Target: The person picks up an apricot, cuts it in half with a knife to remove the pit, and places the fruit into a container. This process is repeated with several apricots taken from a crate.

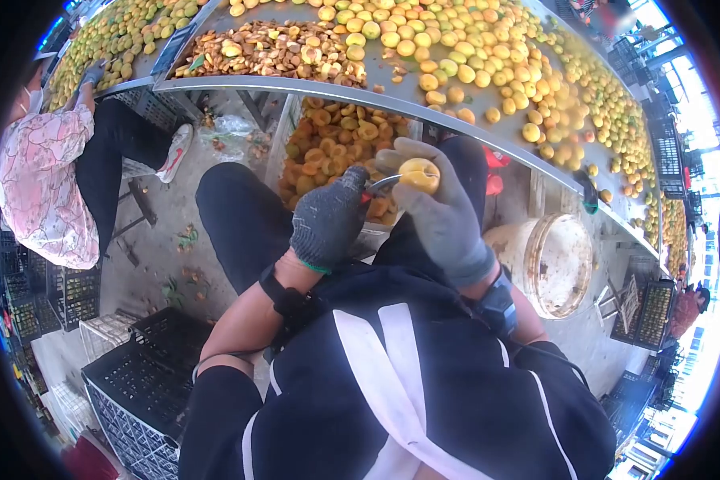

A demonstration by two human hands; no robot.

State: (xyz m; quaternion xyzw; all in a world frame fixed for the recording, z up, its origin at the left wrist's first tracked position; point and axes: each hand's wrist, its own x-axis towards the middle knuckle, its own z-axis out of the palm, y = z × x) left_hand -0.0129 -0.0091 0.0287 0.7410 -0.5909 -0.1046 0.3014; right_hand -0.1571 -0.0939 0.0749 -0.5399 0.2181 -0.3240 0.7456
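Observation:
My left hand, in a dark grey knit glove, is closed around a small knife. A bit of red shows where the handle leaves my fist, and the thin blade touches a yellow apricot. The apricot sits in the fingers of my right hand, which wears a lighter grey glove. Both hands are above my lap, near a crate of halved apricots that stands between my knees. The handle is mostly hidden in my fist.
A metal-edged table spans the front, bearing many whole apricots and a heap of cut pieces. A dirty white bucket stands right, a black crate lower left. Another person sits at left.

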